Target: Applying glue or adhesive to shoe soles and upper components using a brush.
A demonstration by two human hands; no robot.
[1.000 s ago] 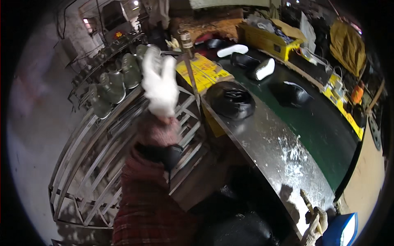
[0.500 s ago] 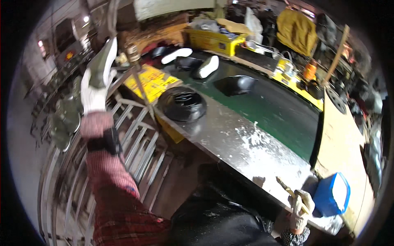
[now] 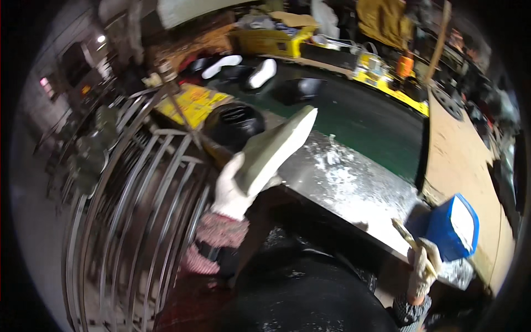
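My left hand (image 3: pixel 231 191), in a pale work glove, is closed round an olive shoe (image 3: pixel 265 152) with a white edge. It tilts up to the right, in front of the metal bench top (image 3: pixel 293 160). At the lower right, my gloved right hand (image 3: pixel 425 260) grips a slim brush (image 3: pixel 405 233), its end pointing up and left over the bench edge. Just right of that hand stands a blue tub (image 3: pixel 442 231) with white contents. White residue (image 3: pixel 354 177) is smeared over the bench near the brush.
A metal rack (image 3: pixel 127 216) fills the left side, with olive shoes (image 3: pixel 91 157) beyond it. On the bench is a round black bundle (image 3: pixel 233 124). White shoe-shaped pieces (image 3: pixel 262 73) lie on the dark green surface (image 3: pixel 365 127). A yellow crate (image 3: pixel 265 43) stands behind.
My left hand has swung the olive shoe from above the rack rightward to the bench front. My right hand still grips the brush by the blue tub. The view has shifted slightly.
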